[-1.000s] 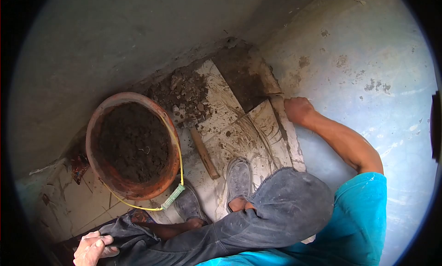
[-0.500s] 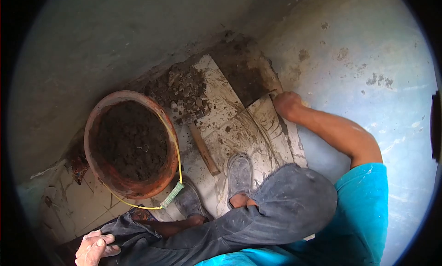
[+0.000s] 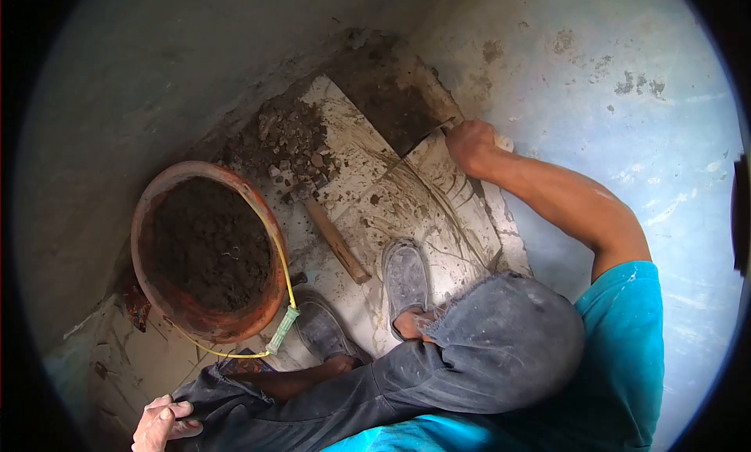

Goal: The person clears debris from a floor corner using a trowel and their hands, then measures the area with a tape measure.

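My right hand (image 3: 471,148) is closed round what looks like a trowel. The pale end of its handle (image 3: 504,143) sticks out by the wall, and a thin metal part shows ahead of the fist; the blade is hard to make out. The hand is over the edge of a mud-smeared floor tile (image 3: 438,166), beside a dark, untiled patch (image 3: 395,112) in the corner. At the lower left, my left hand (image 3: 163,425) rests by my knee with fingers loosely bent and apart, holding nothing.
An orange bucket (image 3: 141,241) of dark mortar-like mix (image 3: 215,241) stands at left, its yellow wire handle having a green grip (image 3: 283,331). A wooden-handled hammer (image 3: 336,241) lies near rubble (image 3: 289,143). My shoes (image 3: 405,276) are on the tiles; walls enclose the corner.
The view has shifted slightly, so the bucket and tiles appear a little further left. My right hand keeps its grip at the tile's edge, and my left hand stays by my knee.
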Demonstrator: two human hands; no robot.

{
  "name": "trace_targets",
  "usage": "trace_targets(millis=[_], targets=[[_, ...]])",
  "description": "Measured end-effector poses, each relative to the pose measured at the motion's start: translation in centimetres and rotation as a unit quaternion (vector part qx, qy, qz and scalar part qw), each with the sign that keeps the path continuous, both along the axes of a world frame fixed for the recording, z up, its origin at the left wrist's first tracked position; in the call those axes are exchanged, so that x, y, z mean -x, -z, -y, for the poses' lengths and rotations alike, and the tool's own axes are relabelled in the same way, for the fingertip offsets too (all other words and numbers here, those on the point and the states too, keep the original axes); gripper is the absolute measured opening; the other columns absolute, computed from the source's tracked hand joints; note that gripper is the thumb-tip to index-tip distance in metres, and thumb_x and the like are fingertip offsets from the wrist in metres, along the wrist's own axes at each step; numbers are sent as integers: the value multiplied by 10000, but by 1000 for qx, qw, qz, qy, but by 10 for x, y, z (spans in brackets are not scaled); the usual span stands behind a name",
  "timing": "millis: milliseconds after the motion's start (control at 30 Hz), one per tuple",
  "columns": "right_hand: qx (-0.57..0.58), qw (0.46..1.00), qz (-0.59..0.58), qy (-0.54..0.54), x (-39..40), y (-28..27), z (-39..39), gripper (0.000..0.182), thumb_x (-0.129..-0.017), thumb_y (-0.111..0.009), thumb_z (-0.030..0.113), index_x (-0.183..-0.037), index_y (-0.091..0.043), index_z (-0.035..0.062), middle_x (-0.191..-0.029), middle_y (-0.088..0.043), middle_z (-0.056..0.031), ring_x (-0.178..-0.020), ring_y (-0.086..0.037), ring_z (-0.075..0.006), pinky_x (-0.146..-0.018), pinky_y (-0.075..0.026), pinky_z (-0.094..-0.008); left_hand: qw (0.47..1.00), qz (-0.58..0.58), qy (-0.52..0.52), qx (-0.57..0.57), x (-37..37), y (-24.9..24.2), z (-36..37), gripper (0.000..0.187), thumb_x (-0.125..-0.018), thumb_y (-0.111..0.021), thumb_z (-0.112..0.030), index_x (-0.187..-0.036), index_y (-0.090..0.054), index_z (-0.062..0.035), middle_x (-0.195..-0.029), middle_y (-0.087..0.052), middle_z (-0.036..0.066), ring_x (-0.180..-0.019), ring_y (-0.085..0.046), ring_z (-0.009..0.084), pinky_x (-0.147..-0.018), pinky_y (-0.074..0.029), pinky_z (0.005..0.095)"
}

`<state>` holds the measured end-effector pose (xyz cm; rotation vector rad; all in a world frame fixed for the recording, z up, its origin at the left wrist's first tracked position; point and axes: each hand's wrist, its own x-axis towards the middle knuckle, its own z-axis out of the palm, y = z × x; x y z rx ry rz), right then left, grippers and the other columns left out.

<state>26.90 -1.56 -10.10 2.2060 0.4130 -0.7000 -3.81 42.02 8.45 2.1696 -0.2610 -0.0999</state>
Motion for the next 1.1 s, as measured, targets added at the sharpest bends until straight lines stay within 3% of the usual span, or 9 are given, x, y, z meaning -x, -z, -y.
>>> trace_targets(millis=[333,400,500,533,600,667,733,867,1100], targets=[[-19,999,-9,-31,-13,-28,-5,195,-788,-560,104,-928,-693,77,-996,-671,-89,-909,-654,-255,-729,-519,-307,999,11,-31,-19,-3,-2,9,545,-918,-495,-314,-1163,-463,172,-953,-606,310,-752,-651,299,-640,-535,309],[-14,999,-7,-51,-14,-3,9,198,-787,-562,111,-933,-691,74,-1000,-668,-98,-929,-647,-256,-725,-521,-328,999,5,-46,-16,4,0,11,549,-919,-495,-321,-1160,-465,172,-948,-609,307,-754,-651,298,-645,-535,311],[3,998,9,-65,-12,6,5,208,-784,-566,131,-944,-686,72,-1005,-662,-117,-975,-628,-257,-712,-522,-383,991,33,-119,-49,20,9,17,599,-882,-489,-439,-1206,-461,63,-787,-575,158,-673,-582,204,-888,-419,447],[18,998,27,-60,-9,8,2,216,-783,-568,143,-951,-683,72,-1005,-658,-128,-1001,-615,-257,-704,-521,-418,992,27,-114,-49,23,8,18,595,-895,-464,-437,-1208,-455,69,-784,-575,143,-722,-585,214,-889,-412,467],[39,992,46,-114,-11,18,3,199,-753,-598,137,-920,-684,69,-976,-660,-132,-980,-620,-258,-664,-520,-448,996,23,-67,-47,6,-4,18,563,-911,-472,-373,-1184,-460,120,-869,-593,224,-735,-618,255,-773,-473,391],[-1,891,200,-407,-2,32,46,164,-752,-592,124,-878,-683,72,-946,-669,-109,-914,-642,-243,-650,-525,-431,999,14,-40,-34,9,-8,17,527,-934,-465,-300,-1166,-457,173,-967,-595,329,-765,-651,315,-649,-542,316],[47,993,25,-106,-23,11,4,234,-743,-607,115,-960,-678,67,-994,-660,-96,-927,-635,-270,-649,-537,-477,999,20,-7,-32,16,-7,12,529,-935,-463,-297,-1171,-448,176,-985,-580,347,-784,-652,329,-655,-549,320],[-38,993,23,-106,-32,13,26,226,-741,-629,122,-955,-683,78,-982,-668,-84,-911,-644,-252,-647,-544,-445,998,33,22,-47,21,-9,9,538,-939,-460,-284,-1203,-397,181,-1031,-529,396,-844,-647,372,-699,-563,350],[106,985,60,-125,-15,29,4,277,-724,-665,172,-986,-679,87,-1026,-654,-84,-943,-633,-245,-644,-536,-432,999,25,9,-27,10,-9,15,541,-934,-468,-291,-1200,-409,177,-875,-595,345,-800,-647,361,-767,-525,415]])
